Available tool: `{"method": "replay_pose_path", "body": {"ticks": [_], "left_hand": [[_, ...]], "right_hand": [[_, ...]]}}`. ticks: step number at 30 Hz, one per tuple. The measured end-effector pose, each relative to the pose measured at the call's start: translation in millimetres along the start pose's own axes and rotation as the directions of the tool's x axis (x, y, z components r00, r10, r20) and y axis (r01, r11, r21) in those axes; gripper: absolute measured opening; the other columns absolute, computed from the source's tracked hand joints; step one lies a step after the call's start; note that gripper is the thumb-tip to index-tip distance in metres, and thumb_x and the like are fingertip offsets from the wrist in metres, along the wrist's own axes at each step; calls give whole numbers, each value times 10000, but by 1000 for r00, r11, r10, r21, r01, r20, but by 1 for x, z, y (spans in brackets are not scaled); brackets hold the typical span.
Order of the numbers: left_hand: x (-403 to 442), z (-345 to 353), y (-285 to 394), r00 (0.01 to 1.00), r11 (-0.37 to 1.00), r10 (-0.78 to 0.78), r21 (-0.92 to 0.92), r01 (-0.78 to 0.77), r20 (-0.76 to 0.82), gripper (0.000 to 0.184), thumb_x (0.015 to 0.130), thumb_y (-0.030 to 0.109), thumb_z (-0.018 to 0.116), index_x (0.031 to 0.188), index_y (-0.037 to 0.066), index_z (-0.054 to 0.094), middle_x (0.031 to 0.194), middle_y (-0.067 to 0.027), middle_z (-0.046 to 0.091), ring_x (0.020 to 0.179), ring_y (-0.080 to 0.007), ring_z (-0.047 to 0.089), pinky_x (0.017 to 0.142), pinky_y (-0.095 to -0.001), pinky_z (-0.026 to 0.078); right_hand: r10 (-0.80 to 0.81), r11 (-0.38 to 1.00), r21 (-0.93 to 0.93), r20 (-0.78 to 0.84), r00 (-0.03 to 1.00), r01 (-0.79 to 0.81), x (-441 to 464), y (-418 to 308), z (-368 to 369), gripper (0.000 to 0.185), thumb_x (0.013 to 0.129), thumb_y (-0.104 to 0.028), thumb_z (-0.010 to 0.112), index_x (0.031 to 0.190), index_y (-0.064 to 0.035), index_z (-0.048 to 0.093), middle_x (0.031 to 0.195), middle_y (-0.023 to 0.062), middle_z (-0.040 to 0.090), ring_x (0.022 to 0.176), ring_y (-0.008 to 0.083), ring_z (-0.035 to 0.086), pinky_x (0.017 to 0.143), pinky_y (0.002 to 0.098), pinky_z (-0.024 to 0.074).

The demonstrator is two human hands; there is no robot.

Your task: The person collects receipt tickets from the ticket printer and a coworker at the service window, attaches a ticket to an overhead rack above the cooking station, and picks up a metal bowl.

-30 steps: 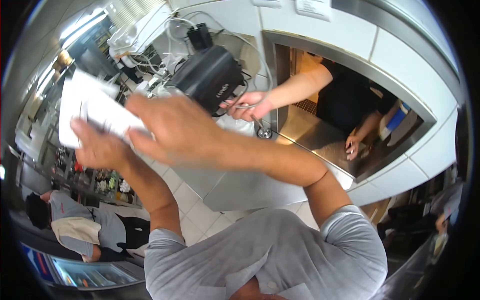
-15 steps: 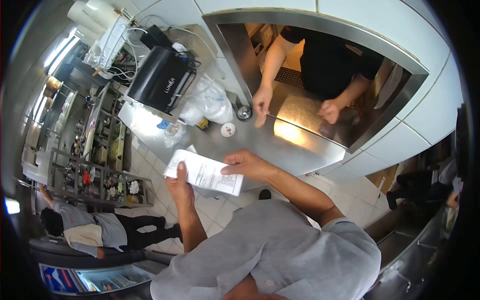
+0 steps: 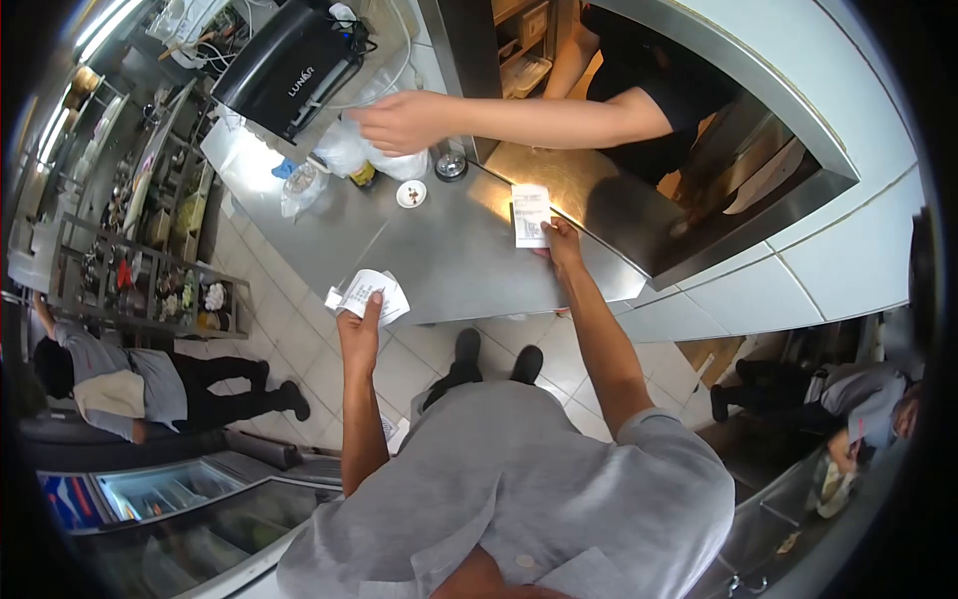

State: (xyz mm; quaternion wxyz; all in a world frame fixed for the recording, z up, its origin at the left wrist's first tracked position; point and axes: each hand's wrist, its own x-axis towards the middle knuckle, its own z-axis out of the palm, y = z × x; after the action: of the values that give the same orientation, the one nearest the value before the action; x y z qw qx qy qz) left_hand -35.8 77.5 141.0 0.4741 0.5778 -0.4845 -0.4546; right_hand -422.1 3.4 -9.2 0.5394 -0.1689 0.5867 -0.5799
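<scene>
Several white paper receipts [image 3: 374, 295] are pinched in my left hand [image 3: 360, 334], the thumb pressed on their printed face, near the front edge of the steel counter. My right hand [image 3: 562, 243] reaches forward and grips one printed receipt [image 3: 531, 212] by its lower corner, holding it up beside the opening in the wall. Beyond it, a person in black reaches one arm [image 3: 539, 122] through the opening, their hand [image 3: 404, 124] over the plastic bags left of my receipt. That hand does not touch my receipt.
On the steel counter [image 3: 449, 240] stand a black LUNAR printer [image 3: 289, 75], clear plastic bags [image 3: 303, 190], a small white dish [image 3: 410, 194] and a round metal call bell [image 3: 451, 167]. A metal frame [image 3: 689, 270] borders the opening. Co-workers stand at left [image 3: 130, 374] and right [image 3: 858, 394].
The stack of receipts has been parted: my right hand has carried one forward to the opening, while the left keeps the others. The person in black has stretched an arm out toward the printer.
</scene>
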Motion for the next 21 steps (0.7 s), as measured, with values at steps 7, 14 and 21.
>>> {"method": "replay_pose_path", "body": {"ticks": [7,14,21], "left_hand": [[-31,18,-27,1000,1000,-4,-25,5,29,297,985,222,694,1082,-56,730,978,-63,746,887,-117,664,796,-276,513],[-23,16,-34,979,997,-56,-39,65,195,290,987,193,679,1108,-68,716,990,-59,741,891,-112,670,784,-277,528],[-6,-1,-28,924,998,-15,-48,36,382,298,998,187,652,1114,-82,704,1000,-70,733,905,-110,661,794,-282,526]], "right_hand": [[-84,975,182,-239,967,130,16,19,19,166,990,-196,653,1109,-93,600,1021,55,697,860,169,683,723,354,582],[-205,917,247,-381,902,313,-47,64,13,279,980,-207,689,1159,-55,537,1013,66,640,932,151,634,785,326,553],[-269,950,20,-450,852,311,-66,47,48,392,938,-116,728,1255,-12,522,944,14,602,860,107,579,808,245,483]]}}
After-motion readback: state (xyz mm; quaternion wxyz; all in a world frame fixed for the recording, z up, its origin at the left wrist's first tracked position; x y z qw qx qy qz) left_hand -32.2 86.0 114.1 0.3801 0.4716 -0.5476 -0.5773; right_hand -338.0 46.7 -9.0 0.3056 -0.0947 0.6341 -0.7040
